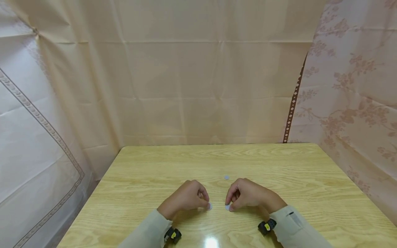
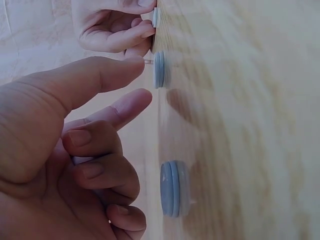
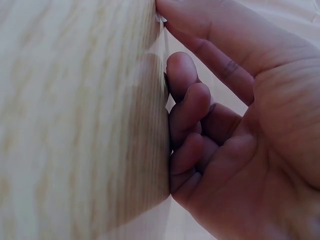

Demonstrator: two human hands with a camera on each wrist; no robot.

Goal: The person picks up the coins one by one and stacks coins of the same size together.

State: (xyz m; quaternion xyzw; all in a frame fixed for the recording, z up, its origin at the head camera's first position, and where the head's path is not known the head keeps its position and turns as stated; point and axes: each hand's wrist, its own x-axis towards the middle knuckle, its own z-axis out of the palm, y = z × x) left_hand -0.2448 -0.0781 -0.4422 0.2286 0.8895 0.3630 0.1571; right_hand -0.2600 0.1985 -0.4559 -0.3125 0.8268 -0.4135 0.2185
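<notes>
Three small, round grey-blue discs are on the wooden table. My left hand [image 1: 190,195] is beside one disc [image 1: 210,206]. In the left wrist view its thumb and index finger [image 2: 131,106] stand apart near that disc [image 2: 158,69], while the other fingers curl loosely inward. My right hand [image 1: 249,195] pinches a second disc [image 1: 227,207] by its edges between thumb and index finger, low at the tabletop. In the right wrist view only a sliver of that disc shows at the fingertips. The third disc [image 1: 226,177] lies flat, farther back than both hands.
The light wood table [image 1: 149,165] has a glossy top that reflects a light near its front. Beige cloth [image 1: 198,86] hangs behind it, with patterned cloths [image 1: 356,86] at the sides. Each wrist carries a small black camera [image 1: 267,226].
</notes>
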